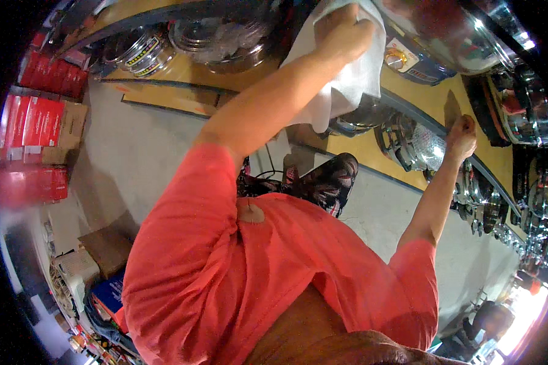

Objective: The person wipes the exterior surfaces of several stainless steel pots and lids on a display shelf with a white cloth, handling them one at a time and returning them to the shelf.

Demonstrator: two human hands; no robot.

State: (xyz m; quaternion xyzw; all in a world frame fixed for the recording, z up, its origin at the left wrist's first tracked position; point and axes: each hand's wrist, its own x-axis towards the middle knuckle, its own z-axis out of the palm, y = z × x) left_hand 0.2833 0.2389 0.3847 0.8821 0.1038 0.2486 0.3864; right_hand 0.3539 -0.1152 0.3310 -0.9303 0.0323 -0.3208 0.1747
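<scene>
A thin white cloth [360, 82] is bunched in my left hand [345, 39], and its loose folds hang down over the shelf's dark front edge. Just right of the cloth stands a dark blue box [420, 68] with a picture label. Above that box is a large shiny rounded pot or bowl [452, 36], partly cut off by the view's rim. My right hand [461, 139] is curled at the grey front edge [488, 171] of the same shelf, farther right. Whether its fingers grip the edge or only rest there is hard to see.
Steel cookware [415, 141] sits on the lower shelf. Glass lidded dishes [219, 43] fill the upper left shelf. Red cartons [36, 121] are stacked at the left. My shoe [340, 178] is near the lower shelf's edge. A brown carton [107, 248] stands behind at the left.
</scene>
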